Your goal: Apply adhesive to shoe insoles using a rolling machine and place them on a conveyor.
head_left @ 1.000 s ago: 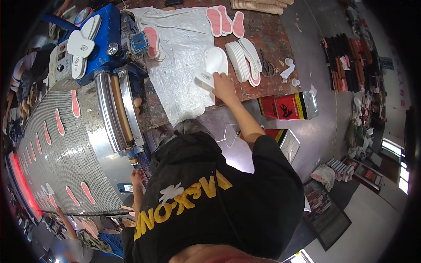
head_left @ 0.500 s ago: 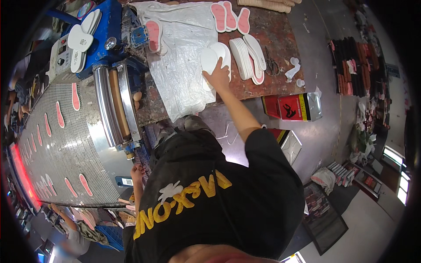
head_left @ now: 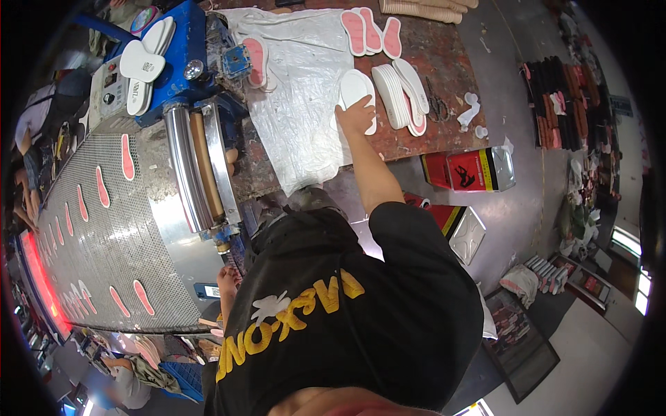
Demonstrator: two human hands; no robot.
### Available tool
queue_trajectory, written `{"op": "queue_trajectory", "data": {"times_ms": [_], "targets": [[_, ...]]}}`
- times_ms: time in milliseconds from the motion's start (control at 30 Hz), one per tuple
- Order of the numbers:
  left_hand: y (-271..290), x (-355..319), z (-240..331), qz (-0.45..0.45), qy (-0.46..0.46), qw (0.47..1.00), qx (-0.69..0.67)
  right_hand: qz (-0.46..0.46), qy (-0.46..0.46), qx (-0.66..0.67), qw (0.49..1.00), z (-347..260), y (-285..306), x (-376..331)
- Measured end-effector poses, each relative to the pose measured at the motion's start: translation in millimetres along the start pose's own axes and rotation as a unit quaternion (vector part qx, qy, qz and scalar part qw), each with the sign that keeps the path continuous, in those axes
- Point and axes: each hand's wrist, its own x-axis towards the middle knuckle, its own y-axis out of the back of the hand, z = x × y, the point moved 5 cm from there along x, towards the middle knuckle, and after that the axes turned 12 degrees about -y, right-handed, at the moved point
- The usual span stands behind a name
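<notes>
My right hand lies over a small stack of white insoles on the worktable, its thumb at the left edge and its fingers curled across to the right. A white plastic sheet is spread beneath and left of that stack. To the right stands a row of white insoles, with more insoles leaning against it, pink showing at one edge. My left hand is low by the front end of the roller machine; its fingers are curled, and what they hold, if anything, is hidden.
Pink-faced insoles lie at the table's far side, another beside the machine. Several pink insoles rest on the mesh conveyor at left. Scissors lie right of the row. Red tins stand below the table edge.
The insoles under my right hand were fanned out and now lie together, with the hand drawn over them. My left hand stays by the machine. The whole view has shifted slightly.
</notes>
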Motion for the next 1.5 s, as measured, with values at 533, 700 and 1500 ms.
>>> {"op": "queue_trajectory", "data": {"times_ms": [533,700,1500], "targets": [[29.7,26.8,-22.8,-0.010,-0.014,1.000,-0.022,-0.007,0.055,-0.036,0.998,2.5,2.2,34.6],[21.6,19.3,-15.7,-0.028,-0.023,0.999,0.001,-0.050,-0.015,-0.083,0.995,38.3,-5.9,38.6],[32.1,53.6,3.6,0.009,-0.150,0.989,0.000,-0.145,0.182,0.014,0.972,-11.0,-21.8,-52.7]]}}
